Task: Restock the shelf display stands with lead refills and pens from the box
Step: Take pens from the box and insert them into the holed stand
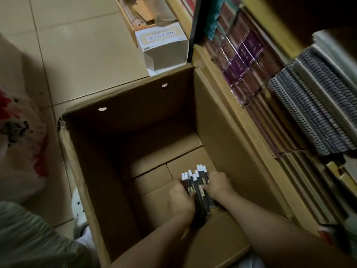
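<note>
Deep cardboard box (pixel 108 155) on tiled floor (pixel 77 45), flaps open, standing hard against a wooden shelf unit (pixel 249 117) on its right. Both forearms reach down into the box. Left hand (pixel 181 200) and right hand (pixel 218 184) close from either side on one bundle of pens (pixel 197 186): dark barrels, white caps, gold labels midway along the barrels. Fingers of both hands curl around the bundle and press it between them; fingertips mostly hidden behind the pens, so the exact grip underneath cannot be made out. Bundle lies low in the box, toward its near right corner, white caps pointing away from the person, resting on or just above flat brown cartons (pixel 154 171) that line the bottom; whether it touches them cannot be told. Two small pale holes in the far wall of the box. Shelf unit holds rows of wrapped purple-covered books (pixel 243 55) and, further right, spiral-bound notebooks (pixel 313 105) stacked spine-out. Beyond the box, on the floor, a small white carton (pixel 164 49) with a printed label, open on its near side, and behind it another open cardboard box (pixel 143 14) with brownish contents, blurred. At left edge, a white plastic bag (pixel 17 136) with red and black print. Lighting dim; shelf area motion-blurred.
</note>
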Tool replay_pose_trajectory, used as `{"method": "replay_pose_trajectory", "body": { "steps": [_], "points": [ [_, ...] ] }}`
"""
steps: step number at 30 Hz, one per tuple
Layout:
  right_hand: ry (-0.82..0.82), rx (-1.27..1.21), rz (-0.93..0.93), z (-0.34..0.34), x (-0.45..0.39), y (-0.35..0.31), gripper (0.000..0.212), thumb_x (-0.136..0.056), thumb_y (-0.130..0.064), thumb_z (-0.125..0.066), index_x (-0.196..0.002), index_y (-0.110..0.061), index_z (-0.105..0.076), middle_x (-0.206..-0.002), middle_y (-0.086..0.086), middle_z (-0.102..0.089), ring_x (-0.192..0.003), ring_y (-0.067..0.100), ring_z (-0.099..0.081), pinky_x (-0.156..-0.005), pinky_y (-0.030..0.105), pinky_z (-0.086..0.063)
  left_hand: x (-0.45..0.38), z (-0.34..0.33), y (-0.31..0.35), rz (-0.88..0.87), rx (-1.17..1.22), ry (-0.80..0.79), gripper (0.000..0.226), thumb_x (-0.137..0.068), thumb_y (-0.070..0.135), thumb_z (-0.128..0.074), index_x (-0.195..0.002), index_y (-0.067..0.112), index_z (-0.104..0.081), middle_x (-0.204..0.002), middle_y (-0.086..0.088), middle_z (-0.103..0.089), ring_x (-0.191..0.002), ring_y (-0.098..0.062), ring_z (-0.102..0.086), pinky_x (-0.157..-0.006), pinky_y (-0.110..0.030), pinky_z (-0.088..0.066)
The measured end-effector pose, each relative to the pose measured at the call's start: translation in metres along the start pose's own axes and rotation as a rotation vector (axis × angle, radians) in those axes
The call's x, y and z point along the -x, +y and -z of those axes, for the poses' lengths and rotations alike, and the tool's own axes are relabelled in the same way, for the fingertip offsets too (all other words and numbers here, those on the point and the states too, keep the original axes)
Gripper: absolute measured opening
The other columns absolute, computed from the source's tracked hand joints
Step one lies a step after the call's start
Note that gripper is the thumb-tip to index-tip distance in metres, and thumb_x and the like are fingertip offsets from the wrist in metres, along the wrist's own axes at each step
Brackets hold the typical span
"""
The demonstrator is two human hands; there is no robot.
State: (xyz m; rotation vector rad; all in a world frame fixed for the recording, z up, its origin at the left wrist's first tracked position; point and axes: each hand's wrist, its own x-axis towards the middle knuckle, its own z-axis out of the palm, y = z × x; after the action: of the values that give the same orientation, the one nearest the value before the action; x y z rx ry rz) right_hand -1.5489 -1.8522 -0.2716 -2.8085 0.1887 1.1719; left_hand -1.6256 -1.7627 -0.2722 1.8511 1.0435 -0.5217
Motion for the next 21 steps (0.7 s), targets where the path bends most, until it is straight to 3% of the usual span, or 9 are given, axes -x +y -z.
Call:
{"method": "replay_pose_trajectory", "body": {
  "steps": [5,10,14,17,21],
  "points": [
    [0.001,-0.044,-0.026,0.002,-0.005,0.001,0.038,-0.084,-0.029,-0.075,-0.116,-0.011,-0.066,-0.121,0.012,-0.065,-0.113,0.030,-0.061,-0.087,0.031,-0.050,-0.009,-0.006,0.001,-0.001,-0.003,0.050,0.022,-0.089,0.016,-0.066,-0.109,0.019,-0.058,-0.109,0.003,-0.062,-0.102,-0.014,-0.061,-0.081,-0.024,-0.046],
    [0.027,-0.057,-0.008,0.006,-0.001,0.000,0.030,-0.088,-0.024,-0.068,-0.116,-0.013,-0.065,-0.122,0.012,-0.064,-0.113,0.029,-0.061,-0.088,0.031,-0.050,-0.008,-0.006,0.003,-0.027,0.005,0.060,0.027,-0.090,0.015,-0.064,-0.117,0.017,-0.061,-0.113,-0.001,-0.065,-0.105,-0.017,-0.061,-0.090,-0.028,-0.047],
    [0.076,-0.071,0.083,0.022,0.016,-0.005,0.028,-0.090,-0.025,-0.066,-0.116,-0.014,-0.062,-0.119,0.011,-0.064,-0.110,0.030,-0.061,-0.088,0.034,-0.051,-0.009,0.006,0.002,-0.021,0.108,-0.066,0.026,-0.095,0.015,-0.057,-0.121,0.019,-0.057,-0.111,-0.002,-0.066,-0.104,-0.020,-0.062,-0.095,-0.039,-0.051],
    [0.110,-0.165,0.155,0.048,0.039,-0.012,0.026,-0.087,-0.027,-0.071,-0.109,-0.013,-0.066,-0.107,0.007,-0.067,-0.100,0.025,-0.064,-0.083,0.034,-0.053,-0.013,0.029,0.010,-0.080,0.198,-0.206,0.027,-0.098,0.015,-0.051,-0.125,0.017,-0.052,-0.108,-0.002,-0.065,-0.098,-0.018,-0.064,-0.089,-0.040,-0.054],
    [0.094,-0.304,0.332,0.105,0.086,-0.019,0.012,-0.085,-0.024,-0.074,-0.083,-0.021,-0.063,-0.076,-0.007,-0.060,-0.078,0.011,-0.061,-0.072,0.028,-0.051,-0.004,0.076,0.053,-0.208,0.276,-0.423,0.012,-0.101,0.020,-0.045,-0.109,0.025,-0.053,-0.089,-0.002,-0.063,-0.076,-0.013,-0.064,-0.068,-0.035,-0.057]
  ]
}}
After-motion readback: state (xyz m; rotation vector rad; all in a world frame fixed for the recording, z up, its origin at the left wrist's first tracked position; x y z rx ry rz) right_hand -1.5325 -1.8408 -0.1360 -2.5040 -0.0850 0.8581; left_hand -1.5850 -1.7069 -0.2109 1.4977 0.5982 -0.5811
